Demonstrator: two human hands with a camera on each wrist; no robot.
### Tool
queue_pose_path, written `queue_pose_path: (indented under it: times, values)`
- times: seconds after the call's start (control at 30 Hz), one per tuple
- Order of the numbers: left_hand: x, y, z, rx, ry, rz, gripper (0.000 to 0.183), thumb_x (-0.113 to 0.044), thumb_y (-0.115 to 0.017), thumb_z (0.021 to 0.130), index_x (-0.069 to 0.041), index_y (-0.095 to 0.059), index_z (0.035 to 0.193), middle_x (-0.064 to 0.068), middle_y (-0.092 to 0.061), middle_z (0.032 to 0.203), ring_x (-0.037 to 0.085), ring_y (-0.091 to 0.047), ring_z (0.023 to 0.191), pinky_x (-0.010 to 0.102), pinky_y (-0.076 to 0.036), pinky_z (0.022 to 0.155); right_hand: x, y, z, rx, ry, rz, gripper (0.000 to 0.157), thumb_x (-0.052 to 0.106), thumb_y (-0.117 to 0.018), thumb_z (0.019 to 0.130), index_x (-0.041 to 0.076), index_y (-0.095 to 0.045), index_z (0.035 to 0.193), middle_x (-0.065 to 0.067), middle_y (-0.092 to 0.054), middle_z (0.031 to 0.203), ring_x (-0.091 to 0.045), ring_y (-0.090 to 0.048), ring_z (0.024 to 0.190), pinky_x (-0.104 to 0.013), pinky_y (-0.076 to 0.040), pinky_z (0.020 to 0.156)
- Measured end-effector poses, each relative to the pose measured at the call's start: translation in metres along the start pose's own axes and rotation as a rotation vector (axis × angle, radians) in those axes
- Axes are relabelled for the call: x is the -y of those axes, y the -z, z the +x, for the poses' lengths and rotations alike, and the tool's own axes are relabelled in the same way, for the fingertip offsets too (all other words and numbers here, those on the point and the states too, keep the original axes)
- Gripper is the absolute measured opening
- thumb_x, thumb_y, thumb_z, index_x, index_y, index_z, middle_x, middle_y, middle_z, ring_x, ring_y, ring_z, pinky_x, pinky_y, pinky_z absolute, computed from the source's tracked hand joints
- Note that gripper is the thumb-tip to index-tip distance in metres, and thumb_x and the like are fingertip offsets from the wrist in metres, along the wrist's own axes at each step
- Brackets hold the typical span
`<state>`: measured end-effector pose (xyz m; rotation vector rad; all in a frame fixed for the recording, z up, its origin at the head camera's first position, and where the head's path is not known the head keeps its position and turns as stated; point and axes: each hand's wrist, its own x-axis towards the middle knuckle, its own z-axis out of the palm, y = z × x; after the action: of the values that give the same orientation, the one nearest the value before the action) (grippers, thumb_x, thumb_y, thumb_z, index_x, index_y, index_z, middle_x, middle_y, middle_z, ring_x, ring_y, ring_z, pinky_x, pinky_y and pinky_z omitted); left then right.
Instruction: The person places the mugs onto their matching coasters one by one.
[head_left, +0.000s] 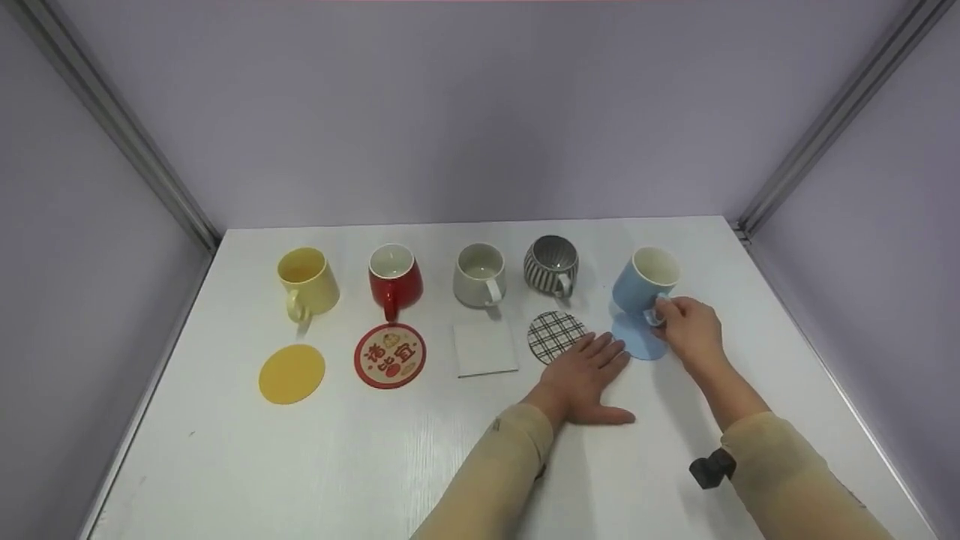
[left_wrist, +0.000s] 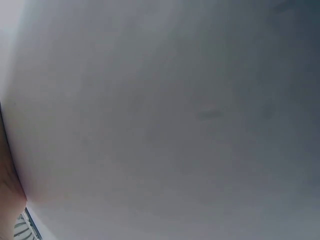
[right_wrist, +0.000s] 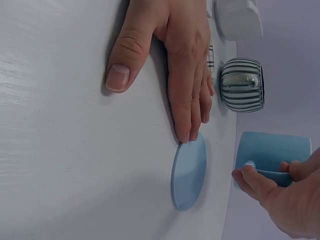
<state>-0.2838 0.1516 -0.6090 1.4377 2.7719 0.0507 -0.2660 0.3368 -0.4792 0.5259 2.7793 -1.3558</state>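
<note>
In the head view my right hand (head_left: 694, 334) grips the handle of a light blue mug (head_left: 636, 291). The right wrist view shows this mug (right_wrist: 270, 150) upright and raised off the table. Just below it lies a round light blue coaster (head_left: 639, 341). Flat on the white table, my left hand (head_left: 583, 384) has straight fingers and a spread thumb. Its fingertips touch the blue coaster's edge (right_wrist: 186, 185), and it partly covers a round black-and-white checked coaster (head_left: 553, 334). The left wrist view holds mostly blurred pale surface.
Behind the coasters stand a yellow mug (head_left: 309, 281), a red mug (head_left: 397, 283), a pale grey mug (head_left: 472, 281) and a striped mug (head_left: 541, 274). Nearer lie a yellow coaster (head_left: 292, 374), a red patterned coaster (head_left: 390, 356) and a white square coaster (head_left: 484, 349). Panels enclose the table.
</note>
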Motion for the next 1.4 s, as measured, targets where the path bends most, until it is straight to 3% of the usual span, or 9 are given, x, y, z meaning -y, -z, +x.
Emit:
queue_pose_path:
  times: [0.17,0.33,0.53,0.8,1.4]
  values:
    - [0.002,-0.004,0.001,-0.003,-0.005,-0.014,0.110,-0.095,-0.021,0.089,-0.023,-0.014,0.172,-0.005,-0.008,0.178,0.017,0.001,0.163,0.036,0.004,0.130,-0.005,0.000,-0.004,-0.009,0.002,-0.011,0.048,0.031,-0.043,0.115,-0.011,-0.061,0.133,-0.030,-0.064,0.130,-0.039,-0.067,0.119,-0.021,-0.059,0.085]
    - [0.001,-0.002,0.001,0.005,-0.004,-0.026,0.110,-0.095,-0.022,0.090,-0.023,-0.014,0.172,-0.005,-0.008,0.178,0.016,0.002,0.163,0.036,0.005,0.130,-0.009,0.002,-0.007,-0.009,0.002,0.002,0.049,0.030,-0.044,0.115,-0.012,-0.059,0.134,-0.032,-0.063,0.132,-0.041,-0.066,0.121,-0.023,-0.060,0.088]
    - [-0.001,-0.001,0.001,0.015,0.011,-0.027,0.110,-0.095,-0.026,0.089,-0.024,-0.016,0.172,-0.006,-0.008,0.178,0.015,0.001,0.163,0.034,0.005,0.130,-0.011,0.004,-0.013,-0.017,0.008,0.013,0.049,0.031,-0.045,0.115,-0.012,-0.060,0.134,-0.030,-0.064,0.127,-0.038,-0.068,0.114,-0.015,-0.056,0.077]
    - [-0.001,-0.001,0.002,0.019,0.005,-0.021,0.110,-0.096,-0.023,0.088,-0.025,-0.014,0.172,-0.006,-0.006,0.178,0.015,0.003,0.163,0.034,0.005,0.130,-0.018,0.004,-0.017,-0.016,0.014,0.020,0.049,0.029,-0.044,0.115,-0.013,-0.059,0.135,-0.033,-0.062,0.131,-0.041,-0.067,0.119,-0.020,-0.060,0.084]
    - [0.000,0.000,0.001,0.007,0.007,-0.014,0.111,-0.096,-0.025,0.088,-0.024,-0.016,0.172,-0.005,-0.009,0.178,0.016,0.000,0.163,0.036,0.002,0.131,-0.031,0.001,-0.023,-0.003,-0.012,0.032,0.049,0.030,-0.046,0.115,-0.012,-0.060,0.135,-0.033,-0.063,0.134,-0.040,-0.069,0.118,-0.017,-0.057,0.079]
